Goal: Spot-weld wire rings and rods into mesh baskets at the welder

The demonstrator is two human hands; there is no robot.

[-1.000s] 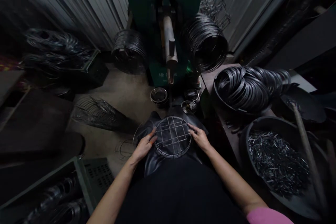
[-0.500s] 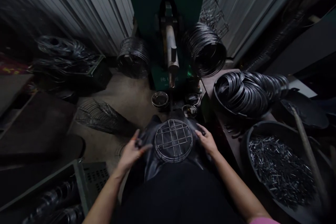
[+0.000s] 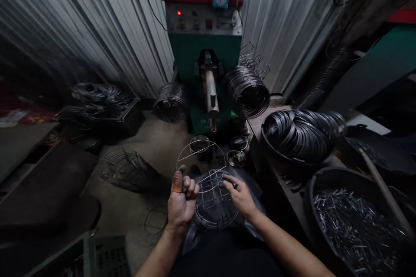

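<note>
A round wire ring (image 3: 195,152) with thin wire across it is raised at a tilt in front of me. My left hand (image 3: 183,201) grips its lower left rim, fingers curled and the thumb up, with an orange wrap on the thumb. At the ring's lower right edge, my right hand (image 3: 239,194) has its thumb and fingertips pinched together on the rim, as far as the dim light shows. Beneath both hands, a stack of wire rings with a crossed grid (image 3: 215,225) lies on the dark apron (image 3: 251,216) over my lap.
Ahead stands a green machine (image 3: 185,47) with a protruding metal arm (image 3: 211,91). Coiled wire (image 3: 247,91) flanks it. On the right are a pan of rings (image 3: 299,136) and a tub of short wire pieces (image 3: 354,229). Small bowls (image 3: 236,158) sit below the arm.
My hands have come inward from either side of the stack. A single wire ring is now raised above it in my left hand. The view has tilted up, showing the machine's panel and a clock.
</note>
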